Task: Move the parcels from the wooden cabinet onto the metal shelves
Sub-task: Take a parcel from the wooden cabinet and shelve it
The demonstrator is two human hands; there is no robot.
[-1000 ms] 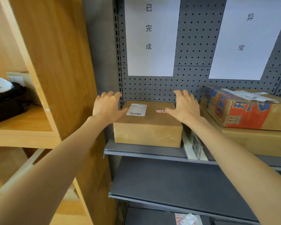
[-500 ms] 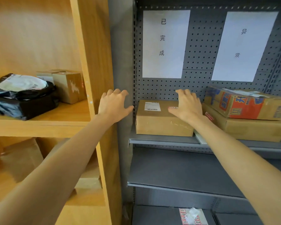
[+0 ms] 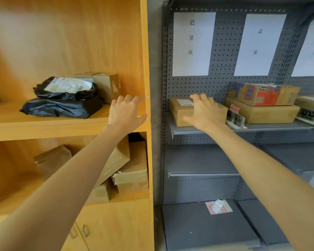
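A flat brown box (image 3: 181, 111) with a white label lies on the upper metal shelf (image 3: 198, 130) under the left paper sign. My right hand (image 3: 205, 113) hovers in front of it with fingers spread, holding nothing. My left hand (image 3: 125, 113) is open in front of the wooden cabinet's (image 3: 145, 51) right side panel. On the cabinet's upper shelf lie two black plastic parcels (image 3: 62, 105) and a small brown box (image 3: 108, 86). Several brown boxes (image 3: 130, 169) are piled on the cabinet shelf below, partly hidden by my left forearm.
Two stacked cardboard boxes (image 3: 261, 104) stand to the right on the same metal shelf, beyond a small divider card (image 3: 236, 118). The middle metal shelf (image 3: 198, 160) is bare. A small red and white packet (image 3: 217, 208) lies on the bottom shelf. Cabinet doors (image 3: 107, 229) are below.
Both hands have come off the brown box. My left hand has swung left to the cabinet's side panel, and my view has turned left toward the cabinet.
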